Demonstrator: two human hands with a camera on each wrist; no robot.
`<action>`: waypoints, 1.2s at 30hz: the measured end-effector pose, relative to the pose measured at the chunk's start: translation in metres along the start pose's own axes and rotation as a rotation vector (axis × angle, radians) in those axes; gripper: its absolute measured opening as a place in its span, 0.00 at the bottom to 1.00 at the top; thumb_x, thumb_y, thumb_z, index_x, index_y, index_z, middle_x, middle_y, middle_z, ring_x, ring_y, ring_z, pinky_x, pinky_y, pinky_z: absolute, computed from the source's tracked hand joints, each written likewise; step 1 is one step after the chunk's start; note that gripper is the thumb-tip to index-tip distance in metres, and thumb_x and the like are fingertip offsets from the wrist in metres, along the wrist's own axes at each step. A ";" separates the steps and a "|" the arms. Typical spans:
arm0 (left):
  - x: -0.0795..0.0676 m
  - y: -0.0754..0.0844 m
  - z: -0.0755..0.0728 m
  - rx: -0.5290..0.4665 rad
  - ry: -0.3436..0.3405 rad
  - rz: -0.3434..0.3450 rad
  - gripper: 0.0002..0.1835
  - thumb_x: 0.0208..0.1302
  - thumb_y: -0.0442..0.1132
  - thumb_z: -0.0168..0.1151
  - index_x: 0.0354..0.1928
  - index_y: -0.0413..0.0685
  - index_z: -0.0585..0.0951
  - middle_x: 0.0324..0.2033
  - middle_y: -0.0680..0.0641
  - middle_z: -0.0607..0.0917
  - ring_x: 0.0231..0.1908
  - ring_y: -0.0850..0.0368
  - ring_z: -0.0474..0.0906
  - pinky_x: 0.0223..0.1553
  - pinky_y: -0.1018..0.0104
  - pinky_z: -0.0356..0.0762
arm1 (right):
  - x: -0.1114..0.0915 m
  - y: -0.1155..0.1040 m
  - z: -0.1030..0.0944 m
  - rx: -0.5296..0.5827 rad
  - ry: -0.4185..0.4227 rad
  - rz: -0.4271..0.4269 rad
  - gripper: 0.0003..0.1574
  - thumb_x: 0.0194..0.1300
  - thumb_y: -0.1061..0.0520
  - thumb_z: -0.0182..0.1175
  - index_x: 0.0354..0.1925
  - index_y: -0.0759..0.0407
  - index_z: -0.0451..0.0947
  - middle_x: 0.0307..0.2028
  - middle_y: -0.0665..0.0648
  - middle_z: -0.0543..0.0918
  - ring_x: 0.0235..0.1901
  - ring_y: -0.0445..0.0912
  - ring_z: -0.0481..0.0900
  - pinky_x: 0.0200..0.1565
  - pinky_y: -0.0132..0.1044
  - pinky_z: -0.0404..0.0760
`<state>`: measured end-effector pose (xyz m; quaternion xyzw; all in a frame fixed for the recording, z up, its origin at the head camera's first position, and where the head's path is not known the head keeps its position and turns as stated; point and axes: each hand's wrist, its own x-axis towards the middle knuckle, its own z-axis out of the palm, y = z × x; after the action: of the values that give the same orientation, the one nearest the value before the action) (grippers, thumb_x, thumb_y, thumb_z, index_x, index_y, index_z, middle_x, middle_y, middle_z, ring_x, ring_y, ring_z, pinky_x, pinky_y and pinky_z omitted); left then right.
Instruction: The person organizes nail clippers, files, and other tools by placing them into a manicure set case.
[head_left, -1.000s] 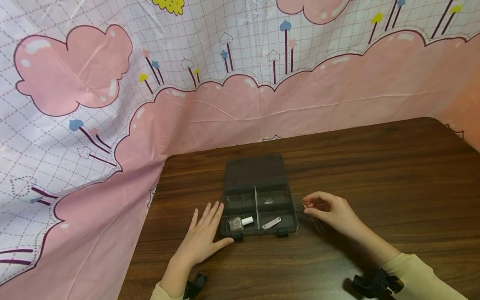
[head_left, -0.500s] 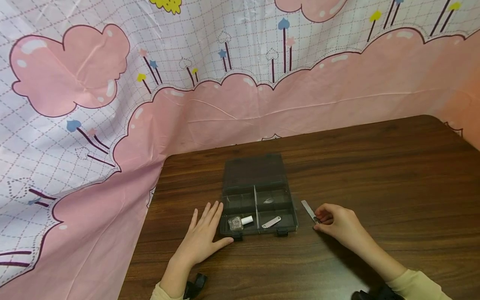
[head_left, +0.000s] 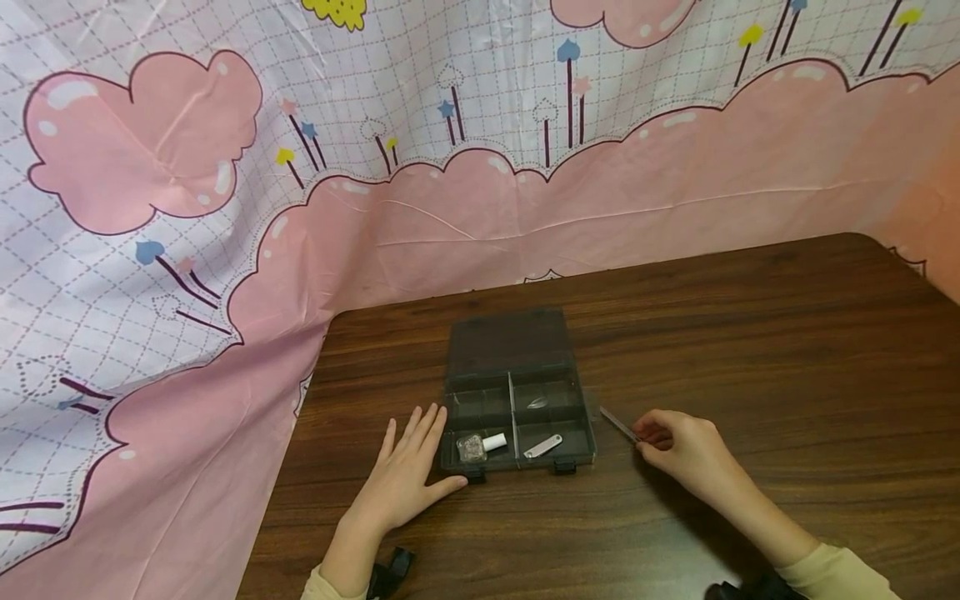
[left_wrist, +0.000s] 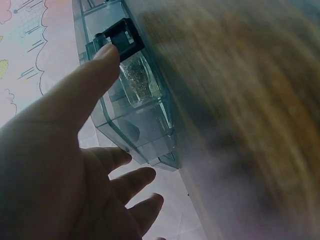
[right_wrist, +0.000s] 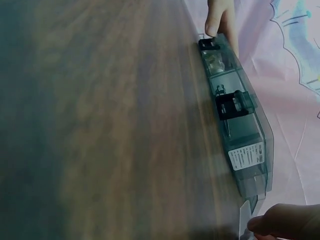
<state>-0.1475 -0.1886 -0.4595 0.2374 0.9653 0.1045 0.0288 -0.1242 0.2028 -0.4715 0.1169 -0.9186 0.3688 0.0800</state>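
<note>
A dark see-through compartment box [head_left: 478, 405] lies on the table with its lid raised at the back. My left hand [head_left: 401, 471] rests along its left side, fingers straight, the thumb near the left front latch [left_wrist: 126, 40]. To the right of the box, my right hand [head_left: 681, 442] pinches one end of a slim, flat silver nail file [head_left: 617, 423], which points toward the box's right wall. A glitter nail polish bottle [head_left: 472, 448] with a white cap lies in the front left compartment, and nail clippers [head_left: 543, 446] lie in the front right one.
A small clear leaf-shaped piece [head_left: 537, 402] shows in the back right compartment. The brown wooden table [head_left: 787, 350] ends at a pink and white printed curtain [head_left: 450, 225]. A white label [right_wrist: 246, 156] is on the box.
My right hand has drawn back to the right and toward me. The nail file's flat blade now shows ahead of the fingers, turned more edge-on. My left hand has stayed still.
</note>
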 end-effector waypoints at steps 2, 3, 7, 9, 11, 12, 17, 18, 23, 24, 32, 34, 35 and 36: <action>0.000 0.000 0.000 0.003 -0.004 0.000 0.53 0.58 0.72 0.52 0.76 0.51 0.45 0.74 0.47 0.48 0.73 0.52 0.36 0.69 0.43 0.30 | -0.001 0.002 0.000 -0.001 0.015 -0.016 0.10 0.51 0.71 0.67 0.34 0.62 0.82 0.32 0.54 0.84 0.29 0.46 0.83 0.30 0.33 0.83; 0.000 0.000 0.000 0.005 -0.003 0.001 0.53 0.59 0.72 0.52 0.76 0.51 0.45 0.74 0.47 0.48 0.73 0.52 0.36 0.69 0.42 0.31 | -0.002 0.003 0.000 -0.003 0.023 -0.024 0.10 0.51 0.71 0.67 0.34 0.62 0.82 0.32 0.55 0.84 0.29 0.46 0.83 0.30 0.33 0.83; -0.001 0.001 -0.001 0.011 -0.003 0.000 0.53 0.59 0.72 0.52 0.76 0.51 0.44 0.74 0.47 0.48 0.73 0.52 0.36 0.69 0.41 0.32 | -0.002 0.007 0.000 -0.014 0.051 -0.037 0.12 0.50 0.73 0.67 0.35 0.64 0.82 0.33 0.57 0.84 0.30 0.47 0.84 0.30 0.33 0.83; -0.001 0.001 -0.001 0.014 -0.005 -0.002 0.53 0.59 0.72 0.51 0.76 0.51 0.44 0.74 0.47 0.47 0.73 0.52 0.36 0.69 0.41 0.32 | -0.002 0.008 0.000 -0.008 0.050 -0.039 0.14 0.49 0.74 0.67 0.36 0.65 0.81 0.33 0.58 0.84 0.30 0.48 0.84 0.31 0.33 0.83; -0.002 0.000 -0.001 0.018 -0.004 -0.001 0.53 0.59 0.72 0.51 0.76 0.51 0.44 0.74 0.47 0.47 0.73 0.53 0.36 0.69 0.41 0.33 | -0.002 0.009 0.000 -0.003 0.046 -0.038 0.15 0.48 0.74 0.68 0.36 0.65 0.81 0.34 0.58 0.84 0.30 0.48 0.84 0.31 0.33 0.83; -0.002 0.000 -0.001 0.018 -0.005 0.000 0.53 0.59 0.72 0.51 0.76 0.51 0.44 0.74 0.48 0.47 0.73 0.53 0.36 0.68 0.41 0.33 | -0.002 0.010 0.000 0.001 0.044 -0.039 0.15 0.48 0.74 0.69 0.36 0.65 0.81 0.34 0.58 0.84 0.30 0.48 0.84 0.31 0.33 0.83; -0.002 0.000 -0.001 0.015 -0.013 -0.003 0.53 0.59 0.72 0.51 0.76 0.53 0.42 0.75 0.50 0.44 0.72 0.54 0.34 0.69 0.41 0.33 | 0.000 0.013 -0.004 0.001 0.036 -0.030 0.14 0.50 0.72 0.69 0.37 0.63 0.82 0.33 0.56 0.85 0.31 0.48 0.84 0.32 0.33 0.83; -0.002 0.000 -0.001 0.017 -0.015 -0.003 0.53 0.59 0.72 0.51 0.76 0.53 0.41 0.74 0.50 0.44 0.72 0.54 0.34 0.69 0.41 0.33 | 0.001 0.013 -0.005 0.002 0.038 -0.027 0.14 0.50 0.71 0.69 0.37 0.62 0.82 0.33 0.55 0.85 0.32 0.48 0.84 0.32 0.33 0.83; -0.002 0.000 -0.001 0.021 -0.009 -0.001 0.53 0.59 0.72 0.51 0.76 0.52 0.43 0.74 0.51 0.44 0.72 0.54 0.35 0.69 0.41 0.34 | 0.004 0.017 -0.014 0.009 0.062 -0.020 0.14 0.51 0.70 0.69 0.37 0.59 0.83 0.33 0.53 0.86 0.32 0.47 0.84 0.32 0.31 0.82; -0.002 0.000 -0.001 0.018 -0.006 0.001 0.53 0.59 0.71 0.52 0.76 0.52 0.43 0.74 0.51 0.44 0.72 0.53 0.35 0.69 0.41 0.34 | 0.005 0.017 -0.016 0.008 0.072 -0.023 0.13 0.52 0.70 0.69 0.37 0.59 0.83 0.33 0.53 0.86 0.31 0.47 0.84 0.31 0.30 0.82; -0.001 0.000 -0.002 0.015 -0.002 0.002 0.52 0.60 0.71 0.51 0.76 0.52 0.43 0.74 0.50 0.45 0.73 0.53 0.36 0.69 0.43 0.32 | 0.022 0.010 -0.031 0.005 0.181 -0.102 0.15 0.51 0.71 0.69 0.38 0.59 0.84 0.33 0.54 0.86 0.31 0.45 0.84 0.32 0.23 0.79; -0.001 0.000 -0.002 0.015 0.001 0.003 0.52 0.60 0.70 0.52 0.76 0.52 0.44 0.74 0.49 0.46 0.73 0.52 0.37 0.69 0.43 0.32 | 0.031 0.004 -0.032 0.035 0.191 -0.132 0.15 0.51 0.72 0.69 0.38 0.59 0.84 0.34 0.54 0.87 0.32 0.44 0.85 0.33 0.23 0.80; -0.001 0.000 -0.001 0.017 0.003 0.005 0.52 0.60 0.70 0.52 0.76 0.52 0.44 0.74 0.48 0.47 0.73 0.51 0.37 0.69 0.42 0.33 | 0.035 -0.001 -0.032 0.052 0.189 -0.145 0.15 0.51 0.72 0.69 0.38 0.60 0.84 0.34 0.54 0.86 0.32 0.44 0.84 0.33 0.23 0.80; -0.001 0.000 -0.001 0.020 0.006 0.007 0.52 0.60 0.70 0.52 0.76 0.51 0.44 0.74 0.48 0.47 0.73 0.51 0.38 0.69 0.42 0.33 | 0.040 -0.006 -0.031 0.070 0.182 -0.158 0.15 0.51 0.72 0.69 0.38 0.60 0.84 0.34 0.53 0.86 0.33 0.44 0.84 0.34 0.24 0.80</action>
<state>-0.1468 -0.1893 -0.4584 0.2408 0.9656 0.0956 0.0234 -0.1588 0.2146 -0.4360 0.1575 -0.8821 0.4022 0.1877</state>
